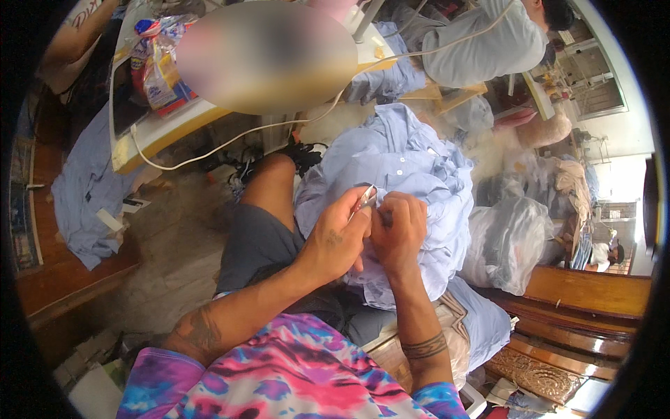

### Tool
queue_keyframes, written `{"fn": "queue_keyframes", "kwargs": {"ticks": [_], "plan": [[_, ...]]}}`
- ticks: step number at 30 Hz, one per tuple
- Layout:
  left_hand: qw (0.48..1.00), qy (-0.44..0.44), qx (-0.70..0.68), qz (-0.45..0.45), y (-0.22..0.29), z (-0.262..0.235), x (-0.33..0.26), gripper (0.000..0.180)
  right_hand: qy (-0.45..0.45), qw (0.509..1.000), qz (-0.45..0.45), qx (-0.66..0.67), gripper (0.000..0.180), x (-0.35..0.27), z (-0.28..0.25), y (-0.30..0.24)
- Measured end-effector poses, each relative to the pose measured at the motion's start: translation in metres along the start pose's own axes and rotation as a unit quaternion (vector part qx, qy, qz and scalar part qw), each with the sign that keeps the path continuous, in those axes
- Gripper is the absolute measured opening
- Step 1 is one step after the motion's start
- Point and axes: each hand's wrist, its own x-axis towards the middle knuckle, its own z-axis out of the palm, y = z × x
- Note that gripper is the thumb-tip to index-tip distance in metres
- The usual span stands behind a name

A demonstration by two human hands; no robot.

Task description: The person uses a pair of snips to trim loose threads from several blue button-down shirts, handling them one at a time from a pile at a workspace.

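Observation:
A light blue buttoned shirt (405, 160) lies bunched over my lap and knee. My left hand (335, 241) pinches a small metal thread snip (364, 201) with a reddish grip, its tip touching the shirt's fabric. Right beside it, my right hand (399, 230) is closed on a fold of the same shirt, holding the cloth up against the snip. Both forearms come in from below, over a tie-dye top.
A white sewing table (150, 133) with a snack bag (162, 70) and a white cable stands at left. More blue garments lie on a wooden bench (42, 279) at left. A clear plastic sack (506, 244) of garments sits at right. Another person in grey (488, 42) sits behind.

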Motion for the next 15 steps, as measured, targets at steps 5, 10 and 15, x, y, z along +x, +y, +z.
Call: {"fn": "queue_keyframes", "kwargs": {"ticks": [5, 10, 15], "plan": [[0.998, -0.057, 0.000, 0.010, 0.017, 0.035, 0.019, 0.038, 0.108, 0.991, 0.063, -0.046, 0.032, 0.001, -0.017, 0.016], [0.994, -0.104, -0.017, 0.000, 0.027, 0.057, 0.024, 0.041, 0.183, 0.975, 0.096, -0.084, 0.029, -0.004, -0.032, 0.018], [0.998, -0.050, -0.021, -0.016, 0.018, 0.048, 0.009, 0.045, 0.193, 0.974, 0.112, -0.043, 0.025, -0.012, -0.012, 0.004]]}}
